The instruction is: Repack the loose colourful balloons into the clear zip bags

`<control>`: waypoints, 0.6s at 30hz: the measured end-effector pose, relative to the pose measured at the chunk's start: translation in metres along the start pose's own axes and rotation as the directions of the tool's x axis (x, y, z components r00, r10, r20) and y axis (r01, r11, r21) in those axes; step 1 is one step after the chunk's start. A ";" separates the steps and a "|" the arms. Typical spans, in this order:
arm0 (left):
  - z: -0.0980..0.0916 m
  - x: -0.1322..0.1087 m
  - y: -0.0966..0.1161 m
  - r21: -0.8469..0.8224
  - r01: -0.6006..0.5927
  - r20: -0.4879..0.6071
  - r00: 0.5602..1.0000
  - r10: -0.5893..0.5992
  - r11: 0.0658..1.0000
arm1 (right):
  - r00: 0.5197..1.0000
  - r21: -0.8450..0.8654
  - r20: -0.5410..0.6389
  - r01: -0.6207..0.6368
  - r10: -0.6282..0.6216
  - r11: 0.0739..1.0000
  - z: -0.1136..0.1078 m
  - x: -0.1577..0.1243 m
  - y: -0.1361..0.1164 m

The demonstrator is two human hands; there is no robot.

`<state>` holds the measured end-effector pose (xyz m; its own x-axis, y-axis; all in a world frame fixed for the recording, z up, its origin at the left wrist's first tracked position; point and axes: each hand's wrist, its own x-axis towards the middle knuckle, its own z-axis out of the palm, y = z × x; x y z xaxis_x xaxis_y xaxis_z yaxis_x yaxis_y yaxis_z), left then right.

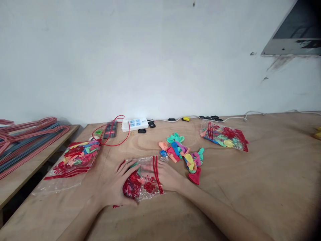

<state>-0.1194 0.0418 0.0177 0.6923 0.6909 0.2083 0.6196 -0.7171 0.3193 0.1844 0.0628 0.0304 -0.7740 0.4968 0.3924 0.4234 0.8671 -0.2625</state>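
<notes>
A clear plastic bag with red print [147, 187] lies on the wooden table in front of me, with balloons showing dimly inside. My left hand [116, 185] curls round the bag's left side, thumb below and fingers over the top. At the bag's right end, my right hand [165, 174] reaches into the opening past the red stripes. Its fingers show only faintly through the plastic, so what they hold cannot be made out. Just beyond, loose balloons [175, 149] in several colours lie in a pile, with a yellow balloon [190, 161] and a red balloon [195, 176] nearer my right forearm.
Filled balloon bags lie at left [77, 155] and at back right [225, 135]. Along the wall are a white power strip [135, 124], a red cable [117, 145], a blurred-out dark object [110, 130] and small black pieces. Pink and blue hangers [30, 140] cover the left-hand table.
</notes>
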 end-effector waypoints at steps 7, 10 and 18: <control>0.002 0.001 -0.003 -0.016 0.046 -0.010 0.999 -0.046 0.999 | 0.938 -0.157 -0.242 -0.292 0.250 0.944 -0.064 -0.083 0.015; 0.003 0.001 -0.004 -0.024 0.041 -0.012 0.999 -0.041 0.999 | 0.879 -0.240 -0.182 -0.475 0.442 0.846 -0.084 -0.117 0.007; 0.004 0.002 -0.005 -0.012 0.040 0.009 0.999 -0.040 0.999 | 0.750 -0.033 -0.070 -0.661 0.658 0.749 -0.087 -0.146 0.001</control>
<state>-0.1204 0.0465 0.0130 0.6704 0.7181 0.1868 0.6423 -0.6876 0.3385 0.3387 -0.0059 0.0494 -0.2687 0.9458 0.1826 0.8449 0.3224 -0.4268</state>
